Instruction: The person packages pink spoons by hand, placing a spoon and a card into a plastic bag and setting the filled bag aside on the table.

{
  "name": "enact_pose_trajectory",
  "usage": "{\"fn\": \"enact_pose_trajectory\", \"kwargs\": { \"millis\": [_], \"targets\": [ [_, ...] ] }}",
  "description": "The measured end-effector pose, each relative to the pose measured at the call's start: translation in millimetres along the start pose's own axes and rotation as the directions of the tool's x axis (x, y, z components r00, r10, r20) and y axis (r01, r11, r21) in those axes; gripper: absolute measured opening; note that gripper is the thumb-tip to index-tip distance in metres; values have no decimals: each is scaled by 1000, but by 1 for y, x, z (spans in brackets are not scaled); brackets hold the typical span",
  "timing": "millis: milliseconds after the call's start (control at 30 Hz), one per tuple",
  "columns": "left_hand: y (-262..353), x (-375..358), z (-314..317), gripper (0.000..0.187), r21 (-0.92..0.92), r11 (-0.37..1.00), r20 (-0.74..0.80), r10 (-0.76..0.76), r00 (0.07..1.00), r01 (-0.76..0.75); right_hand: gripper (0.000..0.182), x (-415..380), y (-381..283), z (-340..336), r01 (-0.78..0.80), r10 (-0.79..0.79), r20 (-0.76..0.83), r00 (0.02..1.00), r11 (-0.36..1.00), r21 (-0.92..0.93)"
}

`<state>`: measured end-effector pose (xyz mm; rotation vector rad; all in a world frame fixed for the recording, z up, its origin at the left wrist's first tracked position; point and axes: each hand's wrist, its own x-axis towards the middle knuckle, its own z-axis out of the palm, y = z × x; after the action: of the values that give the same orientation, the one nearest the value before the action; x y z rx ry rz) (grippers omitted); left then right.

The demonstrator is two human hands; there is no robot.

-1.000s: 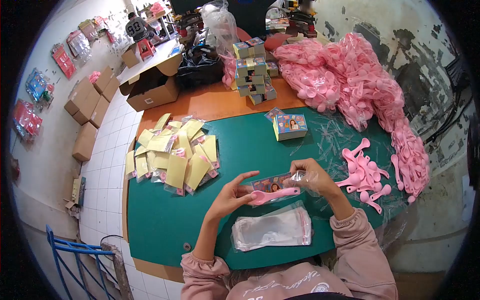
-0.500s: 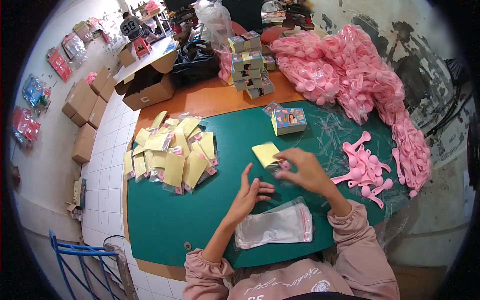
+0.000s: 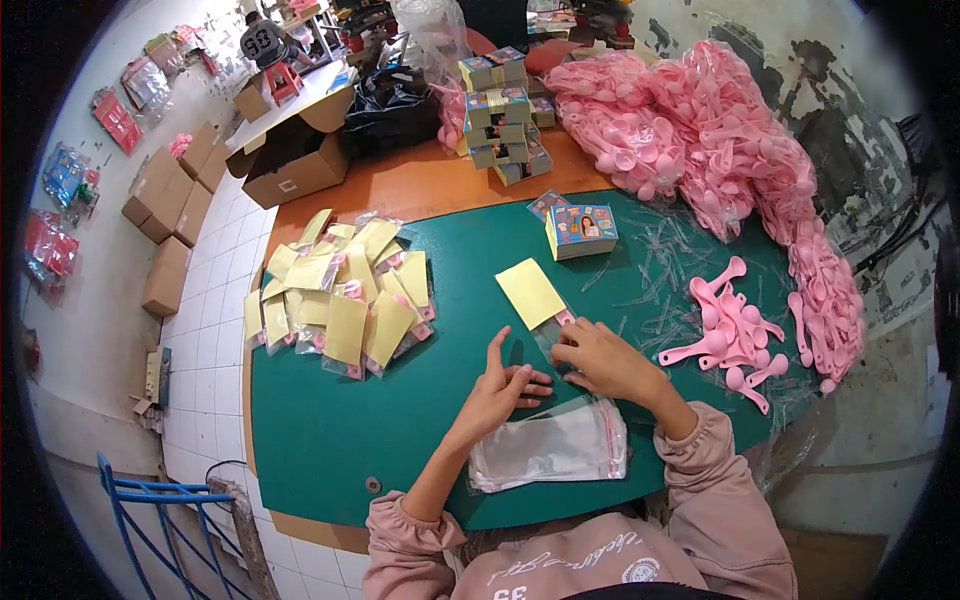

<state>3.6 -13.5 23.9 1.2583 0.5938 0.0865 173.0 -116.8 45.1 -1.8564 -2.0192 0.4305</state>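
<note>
Working at a green desk [image 3: 340, 440], a person in a pink sweatshirt bends the right hand [image 3: 603, 362] over the near, clear end of 1 packet [image 3: 531, 292]. The packet lies yellow side up in mid-desk, slightly slanted, a bit of pink spoon [image 3: 565, 317] showing at its lower right corner. The right fingertips are curled close together at the film; whether they pinch or merely press it, the view cannot tell. The left hand [image 3: 502, 392] holds nothing, its thumb and fingers spread apart, just beyond the stack of clear bags [image 3: 545, 450].

Careful handling here probably calls for 2 hands: the left steadying the yellow card, the right smoothing the film evenly from side to side. The slick film could crease if pushed at 1 corner, and the spoon's bulge could make the packet rock. Loose plastic strips [image 3: 655, 262] lie to the right, near the loose spoons [image 3: 728, 335]; light pressure and a scrap-free surface would best keep the film flat.
</note>
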Motion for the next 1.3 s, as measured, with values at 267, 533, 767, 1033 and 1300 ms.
{"fn": "enact_pose_trajectory", "kwargs": {
  "millis": [267,533,767,1033,1300],
  "targets": [
    [-10,5,-4,55,-22,999,-36,44,998,-45,19,8,9,12,50,-53,82,995,998,39],
    [-2,1,-6,47,244,967,-144,105,984,-68,13,12,17,17,116,-133,156,979,987,114],
    [-6,4,-9,44,-127,992,-55,16,998,-23,13,13,0,15,248,-236,-75,969,934,259],
    [-9,8,-16,48,-141,987,-38,74,997,-79,14,15,-16,22,323,-290,-182,939,927,192],
    [-3,8,-22,45,-217,972,-142,64,988,-94,11,-2,-12,-11,251,-187,-179,966,847,468]
  ]
}}
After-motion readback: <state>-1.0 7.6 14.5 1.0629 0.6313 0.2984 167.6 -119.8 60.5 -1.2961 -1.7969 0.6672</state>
